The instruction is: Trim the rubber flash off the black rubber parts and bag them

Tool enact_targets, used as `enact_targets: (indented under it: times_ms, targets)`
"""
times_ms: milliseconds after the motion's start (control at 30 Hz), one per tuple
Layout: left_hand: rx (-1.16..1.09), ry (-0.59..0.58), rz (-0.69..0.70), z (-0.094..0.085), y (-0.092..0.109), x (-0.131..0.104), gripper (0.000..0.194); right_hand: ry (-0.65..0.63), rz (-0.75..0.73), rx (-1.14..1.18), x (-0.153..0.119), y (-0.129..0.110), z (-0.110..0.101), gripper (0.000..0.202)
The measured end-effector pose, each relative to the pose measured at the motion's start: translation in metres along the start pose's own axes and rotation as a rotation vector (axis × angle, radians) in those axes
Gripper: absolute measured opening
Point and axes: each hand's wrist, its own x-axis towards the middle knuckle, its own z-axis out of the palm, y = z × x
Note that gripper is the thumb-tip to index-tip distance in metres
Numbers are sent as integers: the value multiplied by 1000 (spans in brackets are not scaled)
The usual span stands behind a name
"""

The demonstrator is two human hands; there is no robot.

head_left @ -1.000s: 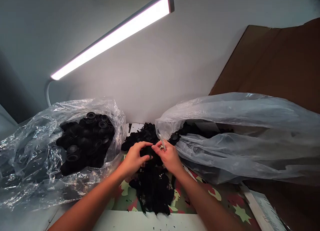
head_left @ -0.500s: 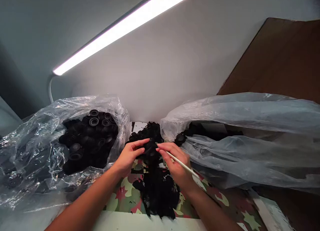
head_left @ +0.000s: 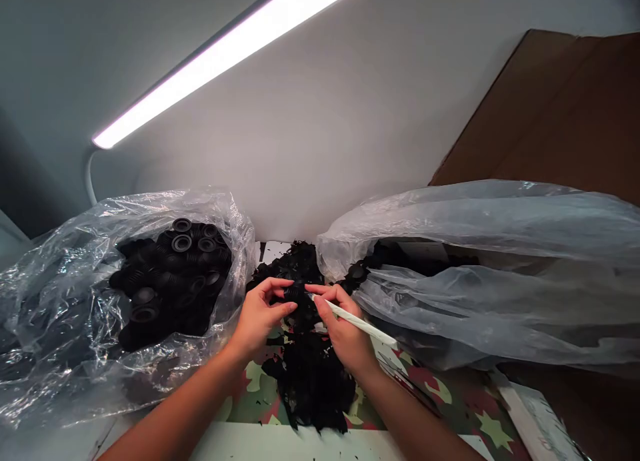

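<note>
Grey wall (head_left: 280, 174) at the back is lit hard by a bar lamp (head_left: 220, 68) slanting across from the left. On the left, dark ribbed sleeves (head_left: 170, 281) are heaped in an open clear bag (head_left: 55, 301). Next, the left hand (head_left: 256, 318): its thumb and fingers are curled partway closed, and a black ribbed sleeve (head_left: 294, 292) is held by them, mid-scene, above black scraps (head_left: 317, 381). And there's the change: half a second ago its form was a dark blur; now its ribs are shown. By the right hand (head_left: 350, 331), a pale stick-like tool (head_left: 365, 324) is pinched, fingers nearly closed, its near end angled right. The index fingertip is brought to the sleeve's right end; whether the tool touches it cannot be told. That end, it may be judged, is where the work is now centred. Farther right, black pieces are half covered by a cloudy bag (head_left: 475, 211).
</note>
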Motion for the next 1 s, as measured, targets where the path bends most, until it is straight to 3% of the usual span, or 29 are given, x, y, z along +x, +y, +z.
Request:
enact_targets:
  times_ms: [333, 500, 600, 700, 900, 1000]
  targets:
    - [176, 48, 128, 8, -1, -8, 19, 0, -277, -332, -4, -7, 1, 18]
    - [35, 108, 103, 13, -3, -8, 20, 19, -367, -419, -8, -8, 8, 13]
    - [-72, 143, 87, 15, -4, -8, 24, 66, -301, -496, -2, 2, 11, 13]
    - [-120, 168, 85, 16, -5, -7, 30, 54, -137, -553, 11, 16, 8, 16]
    - [-383, 166, -68, 17, 0, -8, 67, 67, -130, -472, 22, 12, -5, 15]
    - [-368, 164, -95, 18, 3, -8, 50, 34, -67, -222, 18, -1, -3, 25]
